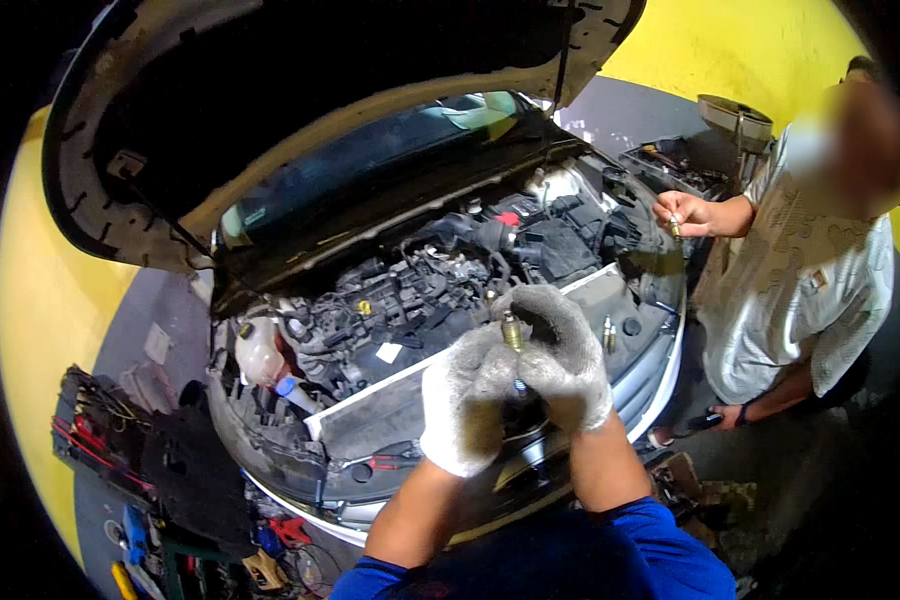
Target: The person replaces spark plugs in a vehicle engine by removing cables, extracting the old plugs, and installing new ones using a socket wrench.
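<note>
Both of my hands wear worn white work gloves and meet over the front of an open engine bay. A spark plug with a metal body stands upright between their fingertips. My left hand pinches it from the left, and my right hand curls around it from the right. Some of its lower part is hidden by the gloves. Just right of my right hand, more spark plugs stand on the front panel. Across the car, a co-worker's hand holds up a similar small metal plug.
The raised hood hangs over the engine. Red-handled pliers lie on the front edge, near a white reservoir. A co-worker stands at the right. Toolboxes and tools crowd the floor at left.
</note>
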Available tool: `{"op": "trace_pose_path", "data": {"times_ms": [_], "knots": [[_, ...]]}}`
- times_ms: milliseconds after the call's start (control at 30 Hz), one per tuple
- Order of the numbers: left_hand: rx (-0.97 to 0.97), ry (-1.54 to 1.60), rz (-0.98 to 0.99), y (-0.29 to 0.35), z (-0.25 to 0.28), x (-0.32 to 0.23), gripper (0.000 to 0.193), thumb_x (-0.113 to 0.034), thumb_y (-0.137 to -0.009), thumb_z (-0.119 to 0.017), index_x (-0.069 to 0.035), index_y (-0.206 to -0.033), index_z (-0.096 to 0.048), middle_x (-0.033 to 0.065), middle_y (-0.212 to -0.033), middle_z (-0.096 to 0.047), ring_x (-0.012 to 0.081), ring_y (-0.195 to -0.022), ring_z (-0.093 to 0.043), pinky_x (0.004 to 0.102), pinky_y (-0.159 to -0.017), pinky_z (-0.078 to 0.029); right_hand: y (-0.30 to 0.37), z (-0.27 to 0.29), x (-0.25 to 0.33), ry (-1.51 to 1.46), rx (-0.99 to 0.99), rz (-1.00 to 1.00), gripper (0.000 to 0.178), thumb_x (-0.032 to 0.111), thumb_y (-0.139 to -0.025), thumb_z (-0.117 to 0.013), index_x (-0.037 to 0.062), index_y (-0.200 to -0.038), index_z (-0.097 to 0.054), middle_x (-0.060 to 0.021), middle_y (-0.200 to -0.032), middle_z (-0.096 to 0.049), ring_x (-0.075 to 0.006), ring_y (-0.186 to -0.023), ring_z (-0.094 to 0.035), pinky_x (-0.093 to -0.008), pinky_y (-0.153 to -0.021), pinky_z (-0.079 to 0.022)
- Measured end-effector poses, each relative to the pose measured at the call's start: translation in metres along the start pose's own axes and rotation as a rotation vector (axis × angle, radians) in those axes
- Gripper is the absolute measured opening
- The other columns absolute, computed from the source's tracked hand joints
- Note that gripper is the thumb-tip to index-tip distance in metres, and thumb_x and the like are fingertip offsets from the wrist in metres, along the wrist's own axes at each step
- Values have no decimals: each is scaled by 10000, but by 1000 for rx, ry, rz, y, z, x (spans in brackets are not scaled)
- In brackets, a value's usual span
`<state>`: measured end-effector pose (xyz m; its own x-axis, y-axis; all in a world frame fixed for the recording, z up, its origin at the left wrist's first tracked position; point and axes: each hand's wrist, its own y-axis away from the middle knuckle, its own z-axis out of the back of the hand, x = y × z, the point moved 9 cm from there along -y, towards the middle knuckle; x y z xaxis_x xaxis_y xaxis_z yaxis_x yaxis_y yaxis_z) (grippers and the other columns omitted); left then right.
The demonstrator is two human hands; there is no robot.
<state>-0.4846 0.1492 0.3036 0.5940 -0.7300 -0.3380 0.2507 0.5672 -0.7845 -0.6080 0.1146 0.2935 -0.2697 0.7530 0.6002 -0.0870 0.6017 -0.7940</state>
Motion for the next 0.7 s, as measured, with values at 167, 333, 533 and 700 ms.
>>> {"op": "trace_pose_path", "data": {"times_ms": [167, 333, 533, 700], "knots": [[-67, 481, 299, 11, -2, 6, 287, -181, -861, -676, 15, -1070, -659, 84, -961, -697, 212, -858, -652, 332, -797, -522, 18, 1, 17, 248, -59, -16, 489, 115, -832, -731, -27, -1279, -595, -201, -1217, -620, -308, -1126, -614, -382, -979, -482], [-149, 828, 548, 23, -20, 21, 371, -308, -947, -671, 22, -1111, -634, 34, -857, -656, 74, -639, -538, 210, -563, -420, 28, -10, 51, 579, 0, 412, 413, 47, -816, -662, 120, -1222, -637, -255, -1239, -608, -423, -1092, -628, -481, -921, -526], [-190, 856, 614, 29, -40, 31, 315, -289, -963, -677, 2, -1073, -630, 33, -822, -654, 62, -596, -520, 204, -510, -399, 53, 18, 89, 868, -347, 332, 377, 89, -837, -720, -28, -1178, -610, -254, -1216, -618, -438, -1108, -616, -479, -959, -500], [-160, 969, 629, 30, -48, 16, 253, -233, -990, -632, 10, -1060, -626, 61, -843, -665, 118, -683, -597, 241, -619, -480, 93, 24, 76, 792, -263, 210, 466, 49, -826, -685, 42, -1277, -570, -235, -1278, -602, -397, -1166, -605, -467, -983, -480]]}}
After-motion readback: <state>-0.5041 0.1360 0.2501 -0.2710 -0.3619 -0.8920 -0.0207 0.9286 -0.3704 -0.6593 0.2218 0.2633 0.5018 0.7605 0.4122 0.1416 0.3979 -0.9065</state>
